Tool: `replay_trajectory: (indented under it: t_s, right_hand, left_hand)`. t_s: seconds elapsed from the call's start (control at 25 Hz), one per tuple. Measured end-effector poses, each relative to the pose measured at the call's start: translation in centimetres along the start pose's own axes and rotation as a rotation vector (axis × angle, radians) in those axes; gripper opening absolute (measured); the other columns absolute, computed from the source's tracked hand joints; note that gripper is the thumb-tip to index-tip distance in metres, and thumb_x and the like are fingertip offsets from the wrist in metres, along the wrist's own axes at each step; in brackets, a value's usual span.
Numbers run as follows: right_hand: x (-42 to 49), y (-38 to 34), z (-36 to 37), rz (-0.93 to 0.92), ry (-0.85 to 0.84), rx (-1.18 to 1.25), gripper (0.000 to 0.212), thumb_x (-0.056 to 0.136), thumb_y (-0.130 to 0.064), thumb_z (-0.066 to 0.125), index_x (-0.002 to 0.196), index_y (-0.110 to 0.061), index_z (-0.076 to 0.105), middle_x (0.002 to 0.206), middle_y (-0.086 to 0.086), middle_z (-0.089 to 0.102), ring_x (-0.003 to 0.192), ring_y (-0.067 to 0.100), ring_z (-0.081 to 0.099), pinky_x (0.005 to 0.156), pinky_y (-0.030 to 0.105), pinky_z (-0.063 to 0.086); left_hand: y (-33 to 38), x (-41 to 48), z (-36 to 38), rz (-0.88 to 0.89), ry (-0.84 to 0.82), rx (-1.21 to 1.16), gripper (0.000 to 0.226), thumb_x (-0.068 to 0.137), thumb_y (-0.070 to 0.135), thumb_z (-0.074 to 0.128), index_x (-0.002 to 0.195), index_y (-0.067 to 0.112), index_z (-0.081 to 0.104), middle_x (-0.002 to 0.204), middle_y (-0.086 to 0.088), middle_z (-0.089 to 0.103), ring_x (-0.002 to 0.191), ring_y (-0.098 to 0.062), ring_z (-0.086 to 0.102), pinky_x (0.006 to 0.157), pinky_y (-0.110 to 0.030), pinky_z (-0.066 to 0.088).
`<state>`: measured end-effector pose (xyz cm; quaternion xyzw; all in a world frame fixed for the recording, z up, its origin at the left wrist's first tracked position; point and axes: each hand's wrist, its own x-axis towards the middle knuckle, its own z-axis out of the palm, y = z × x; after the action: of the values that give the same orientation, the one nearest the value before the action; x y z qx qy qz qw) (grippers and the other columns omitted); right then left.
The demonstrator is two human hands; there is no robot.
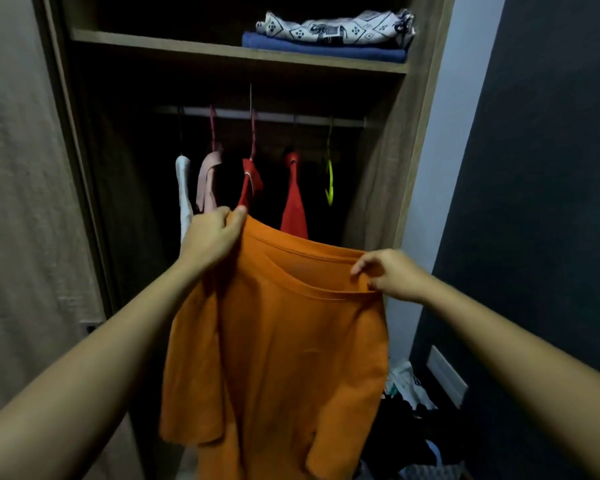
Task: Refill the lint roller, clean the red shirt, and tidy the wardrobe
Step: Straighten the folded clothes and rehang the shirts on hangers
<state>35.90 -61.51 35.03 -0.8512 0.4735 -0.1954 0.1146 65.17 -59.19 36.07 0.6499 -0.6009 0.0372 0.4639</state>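
Tidying seems underway: left hand [212,237] and right hand [392,275] each pinch the orange shirt's [278,341] open edge before the wardrobe [388,168]. The red shirt [293,206] hangs inside; no lint roller shows.

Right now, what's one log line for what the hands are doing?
left hand: grips orange shirt edge | right hand: pinches same edge | yellow hanger: hangs bare on rail

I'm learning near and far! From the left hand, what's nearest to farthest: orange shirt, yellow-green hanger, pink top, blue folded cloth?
1. orange shirt, held in the left hand.
2. pink top, hanging just above it.
3. yellow-green hanger, right on the rail.
4. blue folded cloth, up on the shelf.
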Motion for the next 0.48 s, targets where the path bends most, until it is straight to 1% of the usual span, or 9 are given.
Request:
replay_trajectory:
  t_s: [0.08,0.12,0.16,0.24,0.28,0.36,0.4,0.44,0.48]
  right_hand:
    - [1.0,-1.3,-1.2,0.088,0.007,0.139,0.048,0.078,0.005,0.056,0.119,-0.021,0.056,0.118,-0.001,0.046,0.100,0.014,0.051,0.082,0.030,0.053]
    - [1.5,-1.9,-1.8,0.103,-0.009,0.166,0.054,0.078,0.006,0.055,0.125,-0.020,0.050,0.122,0.000,0.041,0.102,0.015,0.048,0.085,0.032,0.052]
    - [2.0,-2.3,-2.5,0.090,-0.030,0.165,0.058,0.078,0.006,0.053,0.130,-0.019,0.045,0.126,0.002,0.037,0.104,0.015,0.045,0.087,0.032,0.050]
    - [3.0,-2.8,-3.9,0.014,-0.036,0.096,0.057,0.081,0.005,0.052,0.133,-0.018,0.043,0.133,0.002,0.037,0.112,0.018,0.043,0.087,0.030,0.046]
    - [3.4,-2.9,-4.6,-0.023,-0.007,0.016,0.055,0.083,0.005,0.051,0.132,-0.018,0.045,0.135,0.002,0.040,0.117,0.020,0.043,0.087,0.030,0.046]
    - [5.1,-2.7,-6.0,-0.089,0.069,-0.294,0.050,0.084,0.002,0.048,0.130,-0.019,0.048,0.134,0.003,0.046,0.122,0.023,0.046,0.090,0.037,0.048]
    - [6.1,-2.5,-6.5,-0.116,0.090,-0.479,0.048,0.085,-0.003,0.047,0.130,-0.020,0.049,0.133,0.002,0.049,0.121,0.024,0.048,0.090,0.041,0.049]
    - [7.2,-2.3,-6.8,-0.137,0.101,-0.635,0.047,0.086,-0.008,0.047,0.130,-0.022,0.048,0.132,0.002,0.051,0.120,0.024,0.050,0.090,0.043,0.049]
    - [8.3,-1.8,-7.0,-0.150,0.103,-0.765,0.046,0.085,-0.014,0.046,0.130,-0.021,0.048,0.131,0.002,0.053,0.119,0.025,0.052,0.093,0.043,0.047]
  left_hand:
    - [0.2,-0.4,0.5,0.067,-0.017,0.050,0.055,0.080,0.063,0.056,0.079,0.008,0.051,0.071,-0.004,0.056,0.069,-0.022,0.055,0.063,-0.037,0.045]
    - [0.6,-0.1,0.4,0.105,-0.026,0.077,0.052,0.078,0.058,0.061,0.084,0.009,0.047,0.073,-0.003,0.056,0.069,-0.022,0.055,0.063,-0.038,0.046]
    - [0.9,0.3,0.3,0.137,-0.046,0.084,0.046,0.078,0.049,0.064,0.090,0.010,0.043,0.075,-0.004,0.054,0.072,-0.024,0.055,0.064,-0.040,0.047]
    - [1.1,1.3,0.4,0.150,-0.153,0.049,0.038,0.075,0.034,0.061,0.097,0.014,0.037,0.075,-0.004,0.050,0.075,-0.027,0.055,0.062,-0.038,0.043]
    - [1.3,1.7,0.6,0.142,-0.244,0.009,0.040,0.071,0.035,0.058,0.099,0.016,0.036,0.078,-0.003,0.051,0.077,-0.026,0.054,0.063,-0.037,0.042]
    - [2.1,2.9,1.6,0.155,-0.387,-0.138,0.046,0.075,0.040,0.063,0.110,0.022,0.040,0.096,-0.001,0.056,0.090,-0.019,0.055,0.074,-0.031,0.043]
    - [2.9,3.6,2.3,0.181,-0.382,-0.221,0.047,0.080,0.040,0.066,0.117,0.022,0.043,0.105,0.003,0.056,0.096,-0.014,0.054,0.080,-0.025,0.042]
    - [3.8,4.6,3.0,0.205,-0.331,-0.284,0.046,0.083,0.038,0.066,0.120,0.021,0.045,0.107,0.005,0.057,0.098,-0.010,0.055,0.082,-0.021,0.041]
    - [4.8,5.7,3.8,0.219,-0.257,-0.320,0.044,0.084,0.035,0.065,0.121,0.019,0.048,0.104,0.007,0.059,0.096,-0.009,0.057,0.082,-0.019,0.040]
